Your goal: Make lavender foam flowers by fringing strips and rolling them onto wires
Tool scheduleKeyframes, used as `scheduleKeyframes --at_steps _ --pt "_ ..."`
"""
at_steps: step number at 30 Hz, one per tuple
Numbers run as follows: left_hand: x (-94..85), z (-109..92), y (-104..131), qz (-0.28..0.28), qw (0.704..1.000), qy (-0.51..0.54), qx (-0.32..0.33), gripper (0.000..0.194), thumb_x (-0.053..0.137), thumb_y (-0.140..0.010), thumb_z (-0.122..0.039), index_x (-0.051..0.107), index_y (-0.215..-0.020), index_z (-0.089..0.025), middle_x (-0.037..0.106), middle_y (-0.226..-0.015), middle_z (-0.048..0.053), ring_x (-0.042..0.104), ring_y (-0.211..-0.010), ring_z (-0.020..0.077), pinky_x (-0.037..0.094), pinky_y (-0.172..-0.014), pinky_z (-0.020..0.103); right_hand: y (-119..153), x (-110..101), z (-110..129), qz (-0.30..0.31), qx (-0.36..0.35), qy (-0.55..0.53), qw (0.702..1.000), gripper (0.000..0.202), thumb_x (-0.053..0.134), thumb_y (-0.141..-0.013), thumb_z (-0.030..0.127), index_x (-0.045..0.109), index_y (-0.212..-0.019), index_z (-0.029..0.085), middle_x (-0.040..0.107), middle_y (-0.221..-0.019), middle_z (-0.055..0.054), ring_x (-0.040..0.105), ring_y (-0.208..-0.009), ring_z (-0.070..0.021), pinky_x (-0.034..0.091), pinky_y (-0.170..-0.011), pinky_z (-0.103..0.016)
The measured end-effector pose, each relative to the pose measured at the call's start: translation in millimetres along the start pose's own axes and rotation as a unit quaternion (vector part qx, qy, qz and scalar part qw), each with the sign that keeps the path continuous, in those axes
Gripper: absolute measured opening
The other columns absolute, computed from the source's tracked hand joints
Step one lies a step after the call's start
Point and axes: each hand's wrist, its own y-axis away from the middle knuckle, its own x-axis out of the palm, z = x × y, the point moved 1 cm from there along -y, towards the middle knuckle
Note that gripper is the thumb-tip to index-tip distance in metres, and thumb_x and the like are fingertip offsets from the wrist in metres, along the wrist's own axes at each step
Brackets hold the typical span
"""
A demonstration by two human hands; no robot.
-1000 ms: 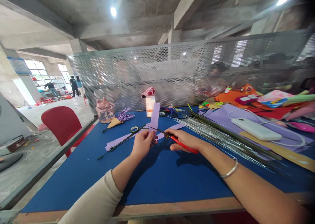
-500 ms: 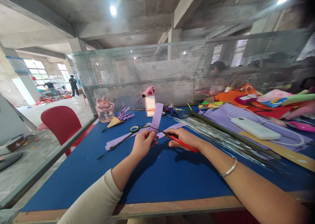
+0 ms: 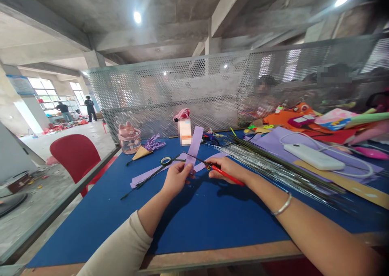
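Observation:
My left hand (image 3: 177,178) pinches the lower end of a purple paper strip (image 3: 196,142) that stands up from the fingers. Red-handled scissors (image 3: 226,175) are in my right hand (image 3: 229,168), with their dark blades lying across the strip just above my left thumb. Whether the blades touch the paper I cannot tell. Behind and left of my left hand, more purple strips (image 3: 146,177) lie on the blue table with a dark green stem (image 3: 154,173) over them. A roll of green tape (image 3: 165,160) rests beside the stem.
A pink clear jar (image 3: 129,138), a brown paper cone (image 3: 142,152) and purple fringed paper (image 3: 154,142) stand at the back left. Wire stems (image 3: 273,166), purple sheets (image 3: 273,140) and a white power bank (image 3: 313,156) fill the right. A perforated metal screen (image 3: 212,90) closes the back.
The scissor blades have shifted slightly against the strip, above my left thumb. My left hand keeps its hold on the paper. The whole view has turned a little.

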Motion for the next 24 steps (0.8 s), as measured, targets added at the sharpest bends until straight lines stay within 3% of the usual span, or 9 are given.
scheduleKeyframes --at_steps 11,24 --pt "-2.1 0.8 -3.7 -0.067 0.998 0.004 0.007 0.038 0.062 -0.072 -0.054 0.060 -0.077 -0.016 0.067 -0.072 0.003 0.063 -0.063 0.0139 0.042 -0.048 0.019 2.1 0.9 4.0 0.054 -0.021 0.009 0.998 0.065 0.058 -0.075 0.066 0.051 -0.115 0.015 0.060 -0.098 -0.008 0.054 -0.083 -0.0204 0.044 -0.074 -0.030" --pt "2.0 -0.5 1.1 -0.025 0.999 0.016 0.024 0.043 0.066 -0.067 -0.056 0.064 -0.079 -0.014 0.067 -0.071 0.005 0.062 -0.059 0.0139 0.042 -0.048 0.020 -0.4 4.9 2.9 0.033 -0.008 -0.002 0.999 0.062 0.053 -0.078 0.066 0.055 -0.109 0.013 0.057 -0.082 -0.004 0.047 -0.066 -0.0145 0.041 -0.060 -0.026"
